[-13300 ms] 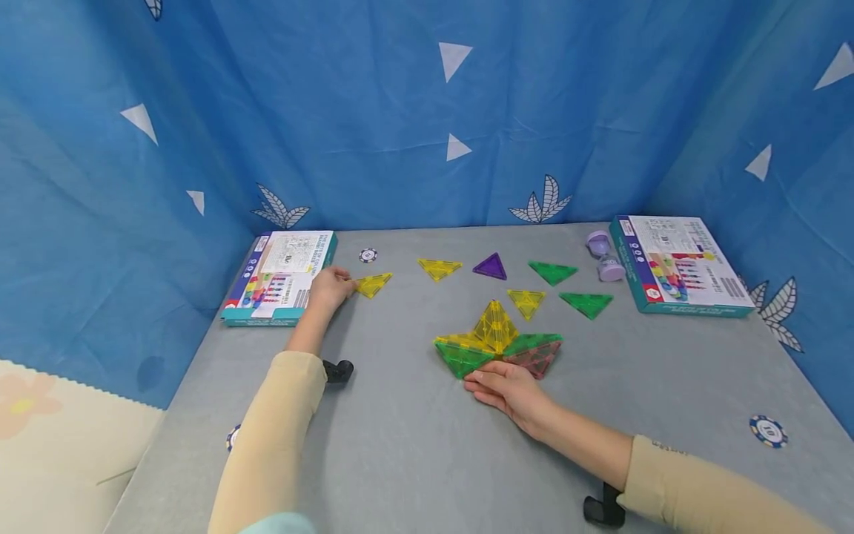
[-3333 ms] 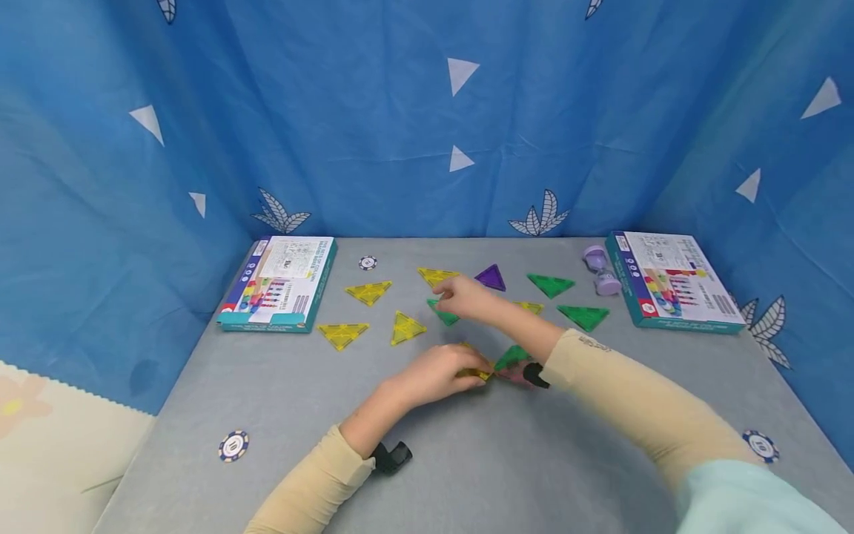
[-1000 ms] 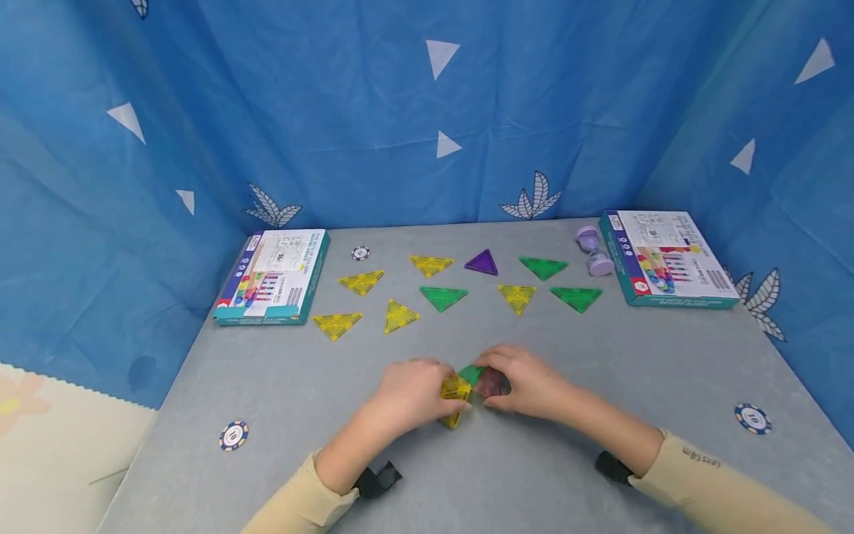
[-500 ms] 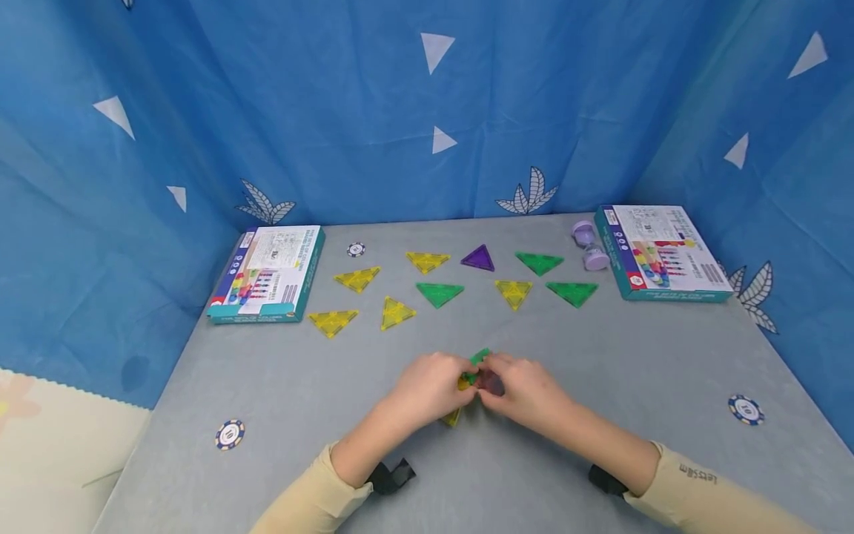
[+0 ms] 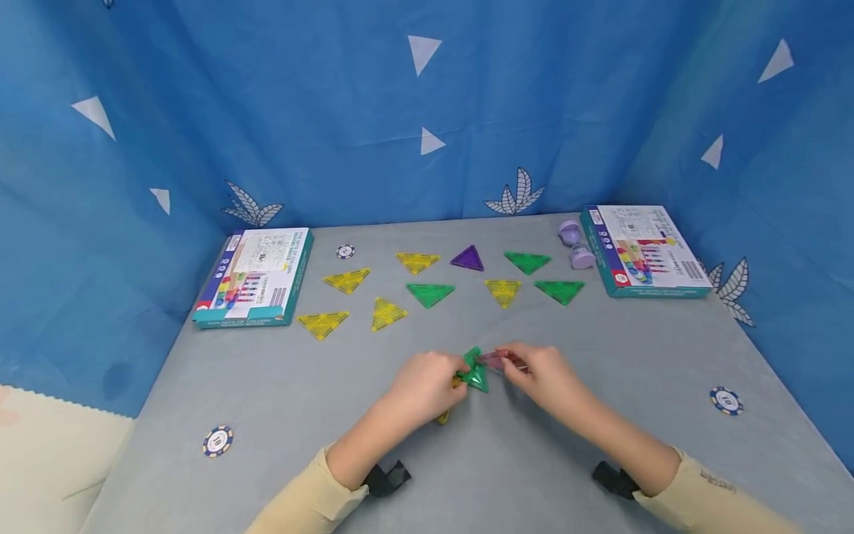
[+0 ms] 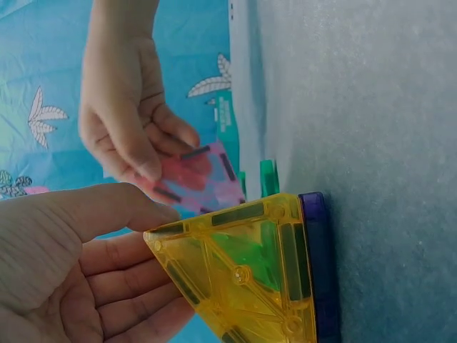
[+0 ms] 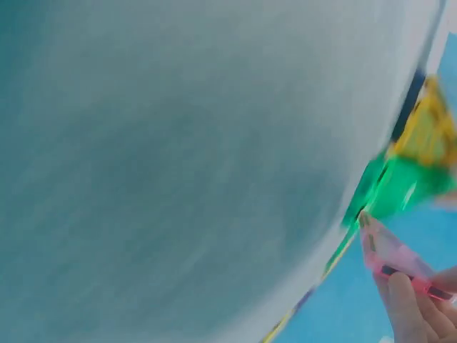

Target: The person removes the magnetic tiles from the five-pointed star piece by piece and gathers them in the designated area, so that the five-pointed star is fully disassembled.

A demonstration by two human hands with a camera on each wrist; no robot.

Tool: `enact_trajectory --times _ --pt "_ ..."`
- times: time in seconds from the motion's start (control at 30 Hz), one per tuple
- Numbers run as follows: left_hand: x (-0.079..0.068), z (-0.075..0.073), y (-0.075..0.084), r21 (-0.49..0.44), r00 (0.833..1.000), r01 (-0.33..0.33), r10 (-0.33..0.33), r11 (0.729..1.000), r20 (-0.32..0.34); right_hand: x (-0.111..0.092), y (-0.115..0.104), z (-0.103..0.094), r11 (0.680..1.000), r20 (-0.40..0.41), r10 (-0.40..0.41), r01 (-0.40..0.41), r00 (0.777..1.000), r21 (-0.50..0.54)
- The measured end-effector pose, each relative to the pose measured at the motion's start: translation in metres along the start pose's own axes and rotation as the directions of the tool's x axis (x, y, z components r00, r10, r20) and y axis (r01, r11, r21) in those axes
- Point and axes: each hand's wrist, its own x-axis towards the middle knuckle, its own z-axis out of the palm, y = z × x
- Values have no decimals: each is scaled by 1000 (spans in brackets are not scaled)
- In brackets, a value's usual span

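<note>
My left hand [image 5: 427, 386] grips a small built piece of translucent magnetic tiles at the middle of the table. In the left wrist view its yellow triangular tile [image 6: 243, 275] faces the camera, with a purple tile edge [image 6: 319, 250] along the table side. Green triangular tiles [image 5: 475, 377] stick out from the far right of this piece, beside the left fingers. My right hand [image 5: 547, 374] pinches a pink triangular magnetic tile [image 6: 196, 177] between thumb and fingers. The tip of that pink tile is right at the green part in the right wrist view.
Loose tiles lie flat in rows behind the hands: several yellow ones [image 5: 323, 324], green ones [image 5: 430, 294] and a purple one [image 5: 468, 258]. Two boxes [image 5: 256, 274] stand at the back corners. A purple hourglass [image 5: 577, 245] and several poker chips [image 5: 217, 441] are about.
The right hand has drawn the pink tile out to the right, away from the built piece, which the left hand keeps holding. Earlier, yellow and green tiles were set down in the loose rows.
</note>
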Motion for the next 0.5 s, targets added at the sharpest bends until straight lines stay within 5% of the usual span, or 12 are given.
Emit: enact_trajectory --times 0.17,0.27,0.33,0.4,0.5 --pt "-9 0 -6 -24 1000 13 -14 1000 -21 9 34 -28 979 -29 146 -141 989 145" --pt "-13 0 -8 -32 999 22 -23 999 -25 14 67 -46 905 15 270 -259 963 337" --pt "-15 0 -9 -37 999 29 -29 999 -18 17 88 -54 798 98 365 -365 926 479" --pt "-17 0 -9 -37 999 31 -31 999 -18 18 106 -57 646 217 443 -477 870 596" --pt "-19 1 -9 -36 999 31 -32 999 -21 18 124 -57 473 354 488 -583 798 660"
